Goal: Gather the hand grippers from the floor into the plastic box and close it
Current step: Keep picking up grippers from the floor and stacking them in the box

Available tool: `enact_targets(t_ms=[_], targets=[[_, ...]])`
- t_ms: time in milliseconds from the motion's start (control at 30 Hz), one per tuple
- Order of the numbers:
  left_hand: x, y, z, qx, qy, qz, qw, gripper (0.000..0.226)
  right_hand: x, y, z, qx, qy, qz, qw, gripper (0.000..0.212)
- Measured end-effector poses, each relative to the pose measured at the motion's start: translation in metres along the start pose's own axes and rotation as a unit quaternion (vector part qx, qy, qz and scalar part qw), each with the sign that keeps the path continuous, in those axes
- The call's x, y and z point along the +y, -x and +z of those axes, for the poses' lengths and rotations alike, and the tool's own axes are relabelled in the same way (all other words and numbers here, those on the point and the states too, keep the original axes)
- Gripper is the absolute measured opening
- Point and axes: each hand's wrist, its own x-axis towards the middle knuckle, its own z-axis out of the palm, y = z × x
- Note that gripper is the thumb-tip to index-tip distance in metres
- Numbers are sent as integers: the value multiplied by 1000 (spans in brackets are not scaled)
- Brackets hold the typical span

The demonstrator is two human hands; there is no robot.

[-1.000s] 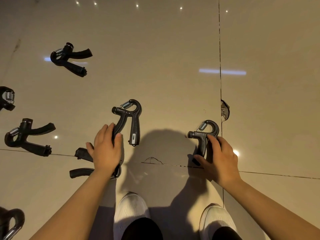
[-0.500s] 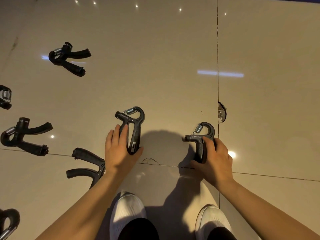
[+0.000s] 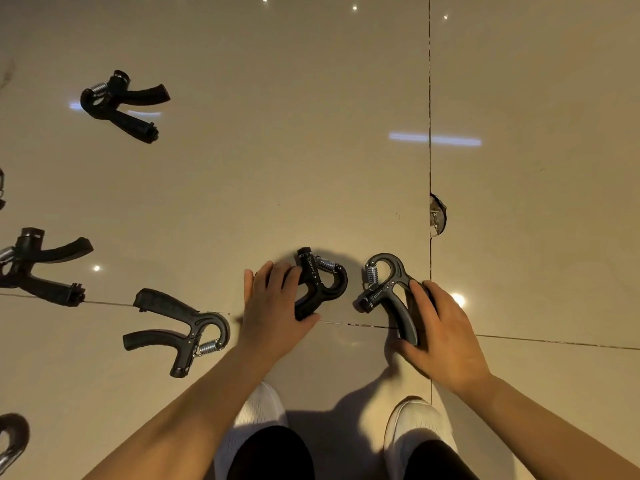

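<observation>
Lying along the left edge of the tiled floor (image 3: 311, 133) are several black hand grippers: one far up at the left (image 3: 121, 105), one at the mid-left edge (image 3: 41, 268), a cut-off one at the bottom-left corner (image 3: 12, 441), and a nearer gripper (image 3: 180, 327) just left of the left forearm, spring toward the person. The left hand (image 3: 273, 306) lies over one handle of the middle gripper (image 3: 320, 284), fingers and thumb curled round it, grasping it on the floor. Just beside it, the right gripper (image 3: 388, 296) rests on the tile seam, and the right hand (image 3: 440, 334) grasps its handle with fingers wrapped over. Two white shoes (image 3: 415, 431) stand below, between the forearms. A chipped tile corner (image 3: 438, 214) shows further right.
</observation>
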Motion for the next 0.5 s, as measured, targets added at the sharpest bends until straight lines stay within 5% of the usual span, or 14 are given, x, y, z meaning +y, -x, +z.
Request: enact_targets(t_ms=[500], targets=[[-32,33,-9,-62,16,101,993,99,3,29,1,3,-17,13,1000,100]])
